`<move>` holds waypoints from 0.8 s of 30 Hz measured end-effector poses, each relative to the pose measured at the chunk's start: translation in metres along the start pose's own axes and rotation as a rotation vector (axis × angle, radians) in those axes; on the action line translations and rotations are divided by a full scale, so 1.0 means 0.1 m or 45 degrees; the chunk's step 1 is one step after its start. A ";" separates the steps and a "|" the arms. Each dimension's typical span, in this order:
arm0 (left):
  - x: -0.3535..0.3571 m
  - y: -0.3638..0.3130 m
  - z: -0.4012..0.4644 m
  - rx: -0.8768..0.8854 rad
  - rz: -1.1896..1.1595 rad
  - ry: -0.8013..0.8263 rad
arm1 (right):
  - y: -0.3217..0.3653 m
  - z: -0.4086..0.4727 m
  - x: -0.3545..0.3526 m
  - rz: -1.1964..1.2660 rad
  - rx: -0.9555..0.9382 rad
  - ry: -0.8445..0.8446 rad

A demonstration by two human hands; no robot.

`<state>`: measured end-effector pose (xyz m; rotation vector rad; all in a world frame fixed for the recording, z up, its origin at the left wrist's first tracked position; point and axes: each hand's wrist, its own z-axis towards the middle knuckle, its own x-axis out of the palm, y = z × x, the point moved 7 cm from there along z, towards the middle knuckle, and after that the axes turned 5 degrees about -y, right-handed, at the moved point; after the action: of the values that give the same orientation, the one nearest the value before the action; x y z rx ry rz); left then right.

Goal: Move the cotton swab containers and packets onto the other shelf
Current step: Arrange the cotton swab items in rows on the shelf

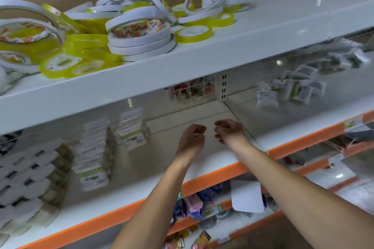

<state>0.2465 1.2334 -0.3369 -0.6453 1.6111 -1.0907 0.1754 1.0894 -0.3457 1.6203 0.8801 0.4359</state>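
Observation:
Flat cotton swab packets [93, 151] stand in a long row on the left of the white middle shelf [141, 184], with a shorter stack [132, 131] behind them. Round white-lidded swab containers [26, 180] fill the far left. More small packets [291, 87] lie piled on the neighbouring shelf section to the right. My left hand [192, 137] and my right hand [228, 131] hover side by side over the bare middle of the shelf. Their fingers are loosely curled and hold nothing.
The shelf above [202, 60] carries many white and yellow tape rolls [139, 32] and overhangs my hands. A slotted upright [222, 87] separates the two sections. Orange shelf edges [212, 178] run in front. Lower shelves hold colourful packs [194, 204] and a white sheet [247, 198].

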 end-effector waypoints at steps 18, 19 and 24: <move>2.57 -1.48 -0.11 0.074 0.047 0.186 | -0.14 0.71 -2.83 -0.027 0.018 -0.159; 2.68 -1.51 -0.10 0.060 0.038 0.183 | -0.14 0.75 -2.95 -0.027 0.007 -0.173; 3.07 -1.62 -0.05 -0.069 -0.045 0.136 | -0.21 1.04 -3.39 0.001 0.013 -0.207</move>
<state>0.1263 0.9074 -0.3314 -0.6627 1.7316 -1.1265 0.0227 0.7695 -0.3302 1.6408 0.7604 0.2957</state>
